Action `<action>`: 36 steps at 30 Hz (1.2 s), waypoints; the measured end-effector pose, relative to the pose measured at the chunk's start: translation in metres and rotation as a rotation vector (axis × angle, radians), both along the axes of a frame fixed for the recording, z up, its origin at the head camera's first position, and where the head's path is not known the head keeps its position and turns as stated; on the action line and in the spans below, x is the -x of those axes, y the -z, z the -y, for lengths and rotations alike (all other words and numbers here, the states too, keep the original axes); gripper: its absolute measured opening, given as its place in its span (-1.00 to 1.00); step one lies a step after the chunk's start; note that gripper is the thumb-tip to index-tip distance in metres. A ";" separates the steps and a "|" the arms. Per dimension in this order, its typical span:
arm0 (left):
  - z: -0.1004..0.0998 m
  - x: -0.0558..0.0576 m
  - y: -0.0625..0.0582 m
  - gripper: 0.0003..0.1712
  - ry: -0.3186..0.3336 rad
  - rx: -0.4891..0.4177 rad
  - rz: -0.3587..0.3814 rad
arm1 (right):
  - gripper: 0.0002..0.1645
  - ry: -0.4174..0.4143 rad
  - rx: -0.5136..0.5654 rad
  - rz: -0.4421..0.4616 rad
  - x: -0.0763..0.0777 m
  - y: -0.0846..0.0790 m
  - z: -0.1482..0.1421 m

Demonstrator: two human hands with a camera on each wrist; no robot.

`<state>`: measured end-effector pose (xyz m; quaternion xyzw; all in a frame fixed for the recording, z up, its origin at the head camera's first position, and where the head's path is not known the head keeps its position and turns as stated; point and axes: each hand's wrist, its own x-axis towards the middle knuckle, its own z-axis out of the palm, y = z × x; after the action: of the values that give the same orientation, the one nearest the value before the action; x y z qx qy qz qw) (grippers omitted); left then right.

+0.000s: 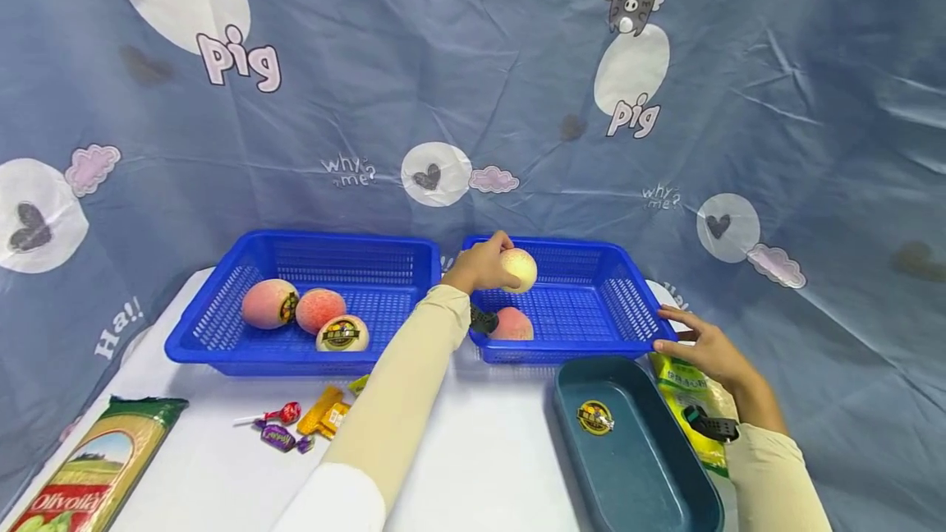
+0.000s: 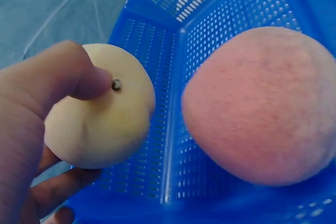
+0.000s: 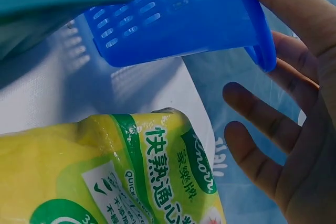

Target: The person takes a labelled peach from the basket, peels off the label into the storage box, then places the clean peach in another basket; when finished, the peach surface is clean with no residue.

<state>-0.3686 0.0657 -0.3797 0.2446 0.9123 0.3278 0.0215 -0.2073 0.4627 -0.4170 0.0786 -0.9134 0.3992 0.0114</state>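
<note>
My left hand (image 1: 486, 265) grips a pale yellow peach (image 1: 520, 271) over the left side of the right-hand blue basket (image 1: 576, 346). In the left wrist view, the thumb presses beside the stem of that peach (image 2: 126, 124), with fingers beneath. A pink peach (image 1: 512, 324) sits in the basket's front left corner, partly hidden by the wrist. At the same basket's right front corner, my right hand (image 1: 709, 351) holds the rim. The right wrist view has its thumb along the basket rim (image 3: 260, 30), some fingers behind it and two fingers apart from it.
Another blue basket (image 1: 296, 361) on the left contains several peaches. In front lie wrapped candies (image 1: 277, 436), a lollipop (image 1: 290, 412) and an Olivoilà pack (image 1: 96, 466). A dark teal tray (image 1: 628, 466) stands right of centre, beside a yellow-green Knorr packet (image 1: 683, 384).
</note>
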 end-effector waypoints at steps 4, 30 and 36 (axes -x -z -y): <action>-0.003 0.006 -0.003 -0.29 -0.048 0.088 0.017 | -0.27 -0.002 0.021 -0.006 0.002 0.003 0.000; 0.003 0.015 0.002 -0.18 -0.017 0.373 -0.021 | -0.26 0.020 0.022 0.027 0.007 -0.003 0.001; 0.052 0.003 -0.038 -0.30 0.135 0.131 -0.045 | -0.23 0.011 -0.029 0.064 0.001 -0.009 -0.002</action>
<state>-0.3719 0.0140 -0.3422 0.3108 0.9134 0.2599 0.0390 -0.2087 0.4647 -0.4078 0.0607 -0.9194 0.3882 -0.0168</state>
